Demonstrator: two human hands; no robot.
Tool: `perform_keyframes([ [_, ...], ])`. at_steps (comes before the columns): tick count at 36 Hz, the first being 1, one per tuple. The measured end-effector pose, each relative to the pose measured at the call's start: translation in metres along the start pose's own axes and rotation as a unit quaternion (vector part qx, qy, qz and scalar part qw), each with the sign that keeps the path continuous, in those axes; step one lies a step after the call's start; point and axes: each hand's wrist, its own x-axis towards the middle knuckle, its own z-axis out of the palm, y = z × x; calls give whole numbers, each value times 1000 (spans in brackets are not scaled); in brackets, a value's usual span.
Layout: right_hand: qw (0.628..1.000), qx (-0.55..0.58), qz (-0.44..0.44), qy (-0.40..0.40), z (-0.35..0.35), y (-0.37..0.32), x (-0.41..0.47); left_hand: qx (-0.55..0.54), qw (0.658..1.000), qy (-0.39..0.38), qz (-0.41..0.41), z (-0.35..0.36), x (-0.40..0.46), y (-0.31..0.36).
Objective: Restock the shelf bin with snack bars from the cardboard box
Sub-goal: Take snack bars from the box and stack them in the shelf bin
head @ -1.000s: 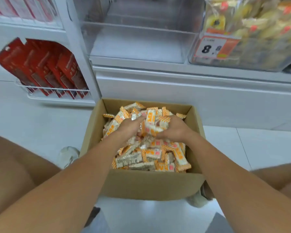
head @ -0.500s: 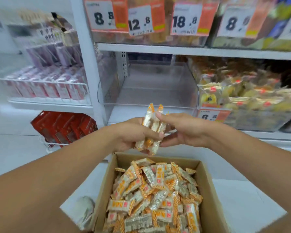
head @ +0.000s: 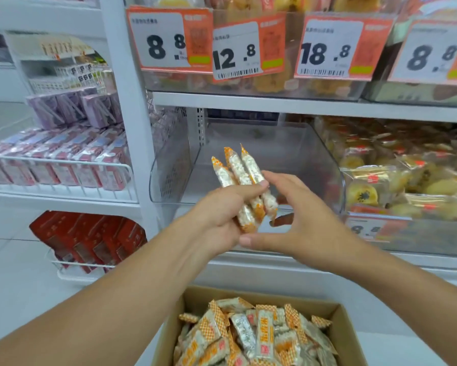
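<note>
My left hand (head: 219,217) grips a bundle of three snack bars (head: 241,178) in clear and orange-checked wrappers, held upright in front of the clear shelf bin (head: 325,159). My right hand (head: 298,228) is beside the bundle with fingers spread and relaxed, its thumb under the bars' lower ends. The bin looks bare inside. At the bottom, the cardboard box (head: 343,328) is packed with many more snack bars (head: 251,336).
Orange price tags (head: 169,40) hang on the shelf above. A bin of yellow wrapped pastries (head: 407,175) stands to the right. Wire racks with purple packs (head: 63,159) and red packs (head: 90,239) are at the left, past a white shelf post (head: 134,128).
Both hands rose out of the box with a bundle of bars and moved up toward the clear bin. The right hand has loosened away from the bundle.
</note>
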Motion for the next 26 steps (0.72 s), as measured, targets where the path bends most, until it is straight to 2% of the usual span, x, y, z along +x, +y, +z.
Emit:
perform_keyframes([
  [2, 999, -33, -9, 29, 6, 5, 6, -14, 1000, -13, 2, 2, 4, -2],
  [6, 996, -22, -1, 90, 6, 15, 19, -42, 999, -28, -6, -1, 11, 4],
  [11, 992, 85, 51, 75, -9, 19, 27, -11, 994, 68, 89, -19, 20, 14],
  [14, 993, 78, 61, 64, -12, 23, 29, -15, 984, 117, 137, -33, 25, 23],
  [17, 993, 76, 59, 63, -8, 22, 42, 63, 982, 92, 153, -33, 25, 27],
  [19, 992, 85, 72, 66, -9, 24, 59, 145, 966, 104, 188, -37, 29, 31],
  [21, 991, 82, 89, 53, -9, 28, 83, 284, 911, 167, 249, -50, 33, 39],
  [22, 992, 71, 95, 43, -9, 33, 97, 374, 861, 200, 282, -61, 34, 42],
  [23, 993, 53, 100, 35, -7, 38, 113, 472, 796, 224, 306, -72, 32, 44],
  [25, 993, 25, 115, 28, -1, 51, 145, 626, 679, 211, 320, -96, 31, 43],
  [26, 992, 20, 126, 21, 4, 59, 162, 683, 640, 191, 295, -102, 29, 39],
])
